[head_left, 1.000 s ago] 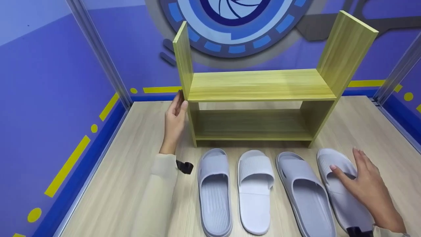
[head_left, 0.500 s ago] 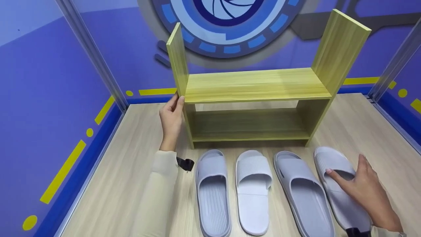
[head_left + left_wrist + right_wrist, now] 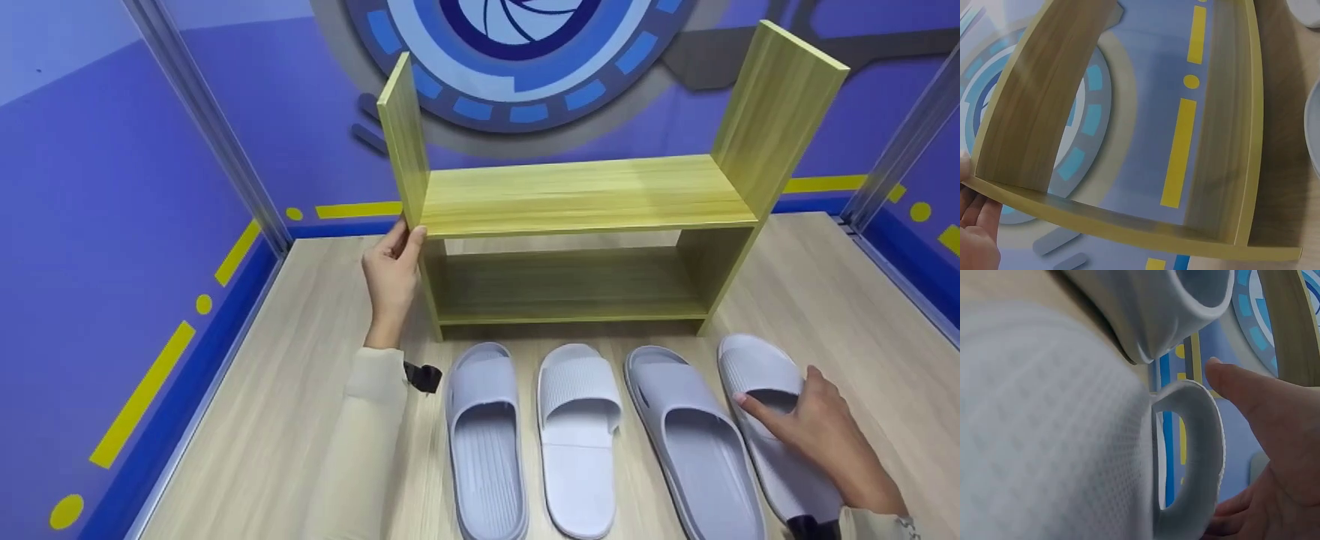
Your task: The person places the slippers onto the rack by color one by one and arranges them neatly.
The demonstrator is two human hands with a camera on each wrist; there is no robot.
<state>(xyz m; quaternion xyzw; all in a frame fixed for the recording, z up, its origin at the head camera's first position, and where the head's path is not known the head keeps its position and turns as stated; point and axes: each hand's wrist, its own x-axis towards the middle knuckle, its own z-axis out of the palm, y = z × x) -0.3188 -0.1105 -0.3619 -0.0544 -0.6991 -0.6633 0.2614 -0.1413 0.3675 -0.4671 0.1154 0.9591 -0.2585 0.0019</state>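
A yellow wood-grain shelf (image 3: 570,202) with two upright side panels stands on the wood-look floor. My left hand (image 3: 391,281) holds its left side panel at upper-board height, thumb at the front edge and fingers along the outer face; the left wrist view shows the hand (image 3: 979,242) at that corner. Over the rightmost grey slipper (image 3: 757,367) is my right hand (image 3: 825,435), thumb spread from the fingers. In the right wrist view, the hand (image 3: 1275,439) is around the slipper's strap (image 3: 1204,439) with a gap at the thumb; fingertip contact is hidden.
More slippers lie in the row: a grey one (image 3: 487,442) at left, a ribbed paler one (image 3: 577,450), and a grey one (image 3: 697,450) beside the rightmost. Blue-purple panels (image 3: 90,225) wall the floor (image 3: 300,360) at the back and sides.
My left hand has closed its thumb and fingers onto the shelf's side panel. The right hand has lowered slightly and shifted left over the rightmost slipper. The view has shifted a little.
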